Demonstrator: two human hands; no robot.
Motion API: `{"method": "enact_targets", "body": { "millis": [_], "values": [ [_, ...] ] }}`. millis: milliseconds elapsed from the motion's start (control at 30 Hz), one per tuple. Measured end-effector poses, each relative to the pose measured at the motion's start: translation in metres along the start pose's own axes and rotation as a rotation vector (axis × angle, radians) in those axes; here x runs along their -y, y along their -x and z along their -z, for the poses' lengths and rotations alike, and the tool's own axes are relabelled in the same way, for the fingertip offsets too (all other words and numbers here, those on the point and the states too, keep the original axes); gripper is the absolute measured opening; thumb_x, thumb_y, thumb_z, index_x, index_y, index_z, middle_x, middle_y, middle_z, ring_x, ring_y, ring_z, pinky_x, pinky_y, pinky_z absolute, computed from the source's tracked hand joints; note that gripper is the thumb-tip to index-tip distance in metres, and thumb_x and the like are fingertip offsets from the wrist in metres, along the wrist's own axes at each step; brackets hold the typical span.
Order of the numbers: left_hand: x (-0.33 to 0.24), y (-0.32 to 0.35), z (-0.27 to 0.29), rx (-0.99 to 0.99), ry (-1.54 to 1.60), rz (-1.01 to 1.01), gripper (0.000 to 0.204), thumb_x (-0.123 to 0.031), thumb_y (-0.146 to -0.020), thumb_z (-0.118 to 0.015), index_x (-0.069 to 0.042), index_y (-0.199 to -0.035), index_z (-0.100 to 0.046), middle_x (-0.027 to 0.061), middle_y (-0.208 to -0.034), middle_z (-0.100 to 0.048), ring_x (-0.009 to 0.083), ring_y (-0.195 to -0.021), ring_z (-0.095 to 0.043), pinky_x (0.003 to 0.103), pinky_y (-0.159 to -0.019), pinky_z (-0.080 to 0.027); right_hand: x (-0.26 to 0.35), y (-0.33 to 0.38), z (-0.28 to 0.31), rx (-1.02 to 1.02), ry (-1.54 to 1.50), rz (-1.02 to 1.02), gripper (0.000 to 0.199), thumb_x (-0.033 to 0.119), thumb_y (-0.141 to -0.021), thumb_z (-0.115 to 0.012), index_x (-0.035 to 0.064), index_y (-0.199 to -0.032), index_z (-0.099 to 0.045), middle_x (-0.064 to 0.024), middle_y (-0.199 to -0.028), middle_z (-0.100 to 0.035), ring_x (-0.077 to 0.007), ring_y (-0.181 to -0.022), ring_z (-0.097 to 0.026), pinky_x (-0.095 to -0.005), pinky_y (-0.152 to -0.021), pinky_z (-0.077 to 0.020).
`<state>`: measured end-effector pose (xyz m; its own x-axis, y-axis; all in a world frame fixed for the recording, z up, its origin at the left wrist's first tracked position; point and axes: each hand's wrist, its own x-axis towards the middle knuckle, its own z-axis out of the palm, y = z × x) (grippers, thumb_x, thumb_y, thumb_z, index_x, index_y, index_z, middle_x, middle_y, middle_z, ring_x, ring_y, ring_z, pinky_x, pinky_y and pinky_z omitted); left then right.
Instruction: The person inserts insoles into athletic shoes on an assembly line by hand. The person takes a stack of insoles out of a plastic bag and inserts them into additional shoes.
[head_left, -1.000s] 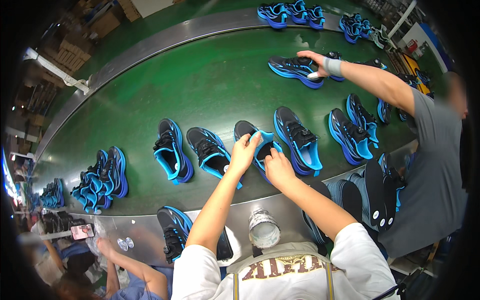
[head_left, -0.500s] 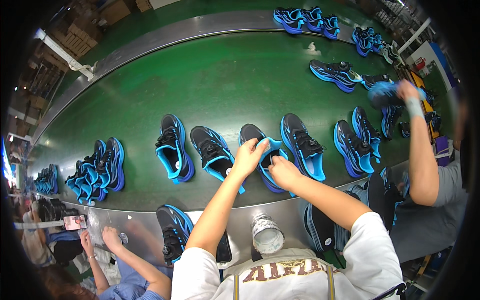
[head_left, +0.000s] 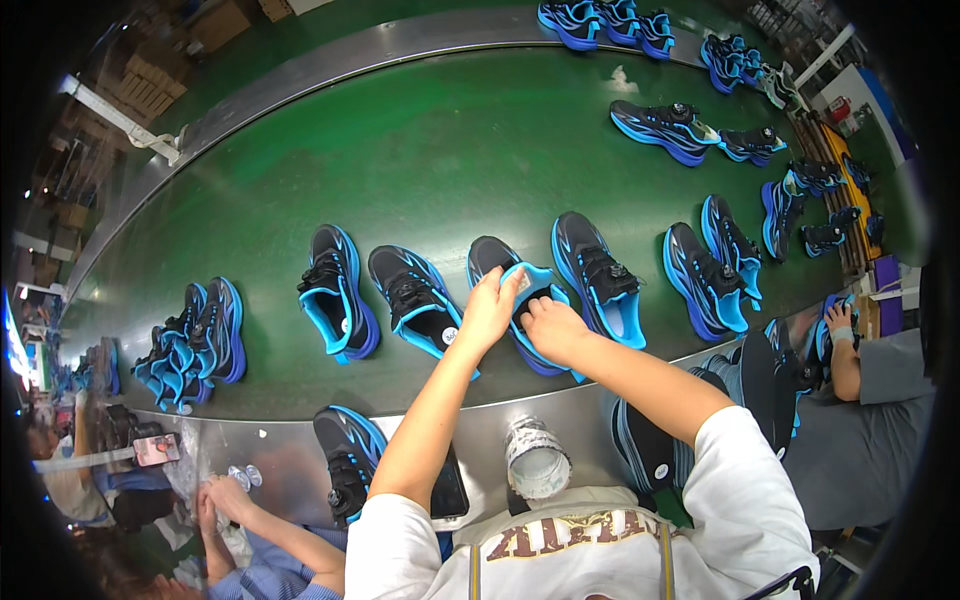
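A black and bright-blue sneaker (head_left: 490, 252) lies on the green belt in front of me, toe pointing away. My left hand (head_left: 490, 312) is closed on its light-blue tongue (head_left: 534, 279), pulling it up with a small pale label showing. The curled fingers of my right hand (head_left: 553, 328) reach into the shoe's opening; whatever they pinch is hidden. Close on the left sits a matching sneaker (head_left: 405, 282) with a round white mark inside, and on the right another one (head_left: 585, 250) with a pale insole.
More sneakers line the green belt (head_left: 440, 150) on both sides. On the metal ledge stand a whitish-smeared cup (head_left: 537, 460), a dark phone (head_left: 450, 487) and one sneaker (head_left: 345, 455). Stacked dark insoles (head_left: 650, 440) lie near my right arm. Co-workers sit left and right.
My right fingers have gone slightly deeper into the shoe, while my left hand keeps its hold on the tongue. The right co-worker's hand has set down a shoe and drawn back.
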<state>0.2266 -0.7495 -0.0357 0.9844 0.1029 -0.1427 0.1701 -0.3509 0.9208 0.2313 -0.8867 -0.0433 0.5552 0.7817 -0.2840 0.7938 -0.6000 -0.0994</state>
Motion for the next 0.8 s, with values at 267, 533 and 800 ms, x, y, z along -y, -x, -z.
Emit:
{"method": "enact_targets", "body": {
  "millis": [267,533,800],
  "values": [
    [0.006,0.008,-0.006,0.029,-0.009,0.004,0.037,-0.031,-0.085,-0.045,0.006,-0.076,-0.045,0.0224,-0.072,-0.048,0.0308,-0.065,-0.049,0.036,-0.060,-0.039,0.003,-0.014,0.011,0.677,0.305,0.045,0.031,0.021,-0.078,-0.047,0.0130,-0.106,-0.057,-0.0091,-0.118,-0.044,-0.0235,-0.110,-0.037,-0.0315,-0.088,-0.0319],
    [-0.011,0.007,-0.029,-0.116,0.220,0.145,0.035,-0.033,-0.082,-0.051,0.001,-0.074,-0.047,0.0003,-0.057,-0.037,0.0078,-0.056,-0.033,0.024,-0.049,-0.031,-0.005,-0.022,0.040,0.628,0.458,0.303,0.055,0.020,-0.069,-0.059,0.0008,-0.117,-0.044,-0.0134,-0.132,-0.029,-0.0297,-0.123,-0.023,-0.0365,-0.100,-0.0194],
    [-0.007,0.025,-0.051,-0.322,0.011,-0.237,0.026,-0.017,-0.080,-0.052,0.004,-0.094,-0.049,0.0186,-0.083,-0.051,0.0331,-0.077,-0.051,0.035,-0.067,-0.041,-0.018,-0.027,0.008,0.443,-0.306,0.008,0.039,0.015,-0.077,-0.045,0.0009,-0.114,-0.045,-0.0215,-0.120,-0.041,-0.0304,-0.112,-0.039,-0.0355,-0.090,-0.0332]
  ]
}}
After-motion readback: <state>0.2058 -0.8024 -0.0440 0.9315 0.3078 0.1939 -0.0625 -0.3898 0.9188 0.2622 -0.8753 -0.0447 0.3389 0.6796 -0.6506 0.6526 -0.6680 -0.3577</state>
